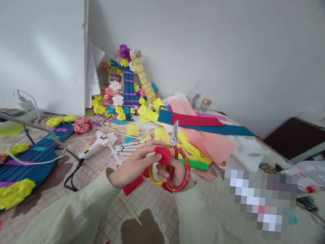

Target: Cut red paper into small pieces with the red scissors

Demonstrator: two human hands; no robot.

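Note:
My left hand (138,160) pinches a small piece of red crepe paper (163,156) between thumb and fingers. In my right hand (177,171) is a pair of scissors (174,135), its blades pointing up and away and its handles, one yellow and one red, around my fingers. Both hands are close together over the table, the paper just below the blades. Whether the right fingers also touch the paper is hard to tell. Beneath my left wrist lie more red paper pieces (133,185). A thin wooden stick (130,210) rests nearer to me, by a brown patch (142,235).
A white glue gun (98,145) with a black cord lies left of my hands. Further left is a blue paper guitar (42,156) with paper flowers. Decorated guitars (130,86) lean against the wall. Crepe paper strips (205,127) are heaped behind my hands, near several markers (127,147).

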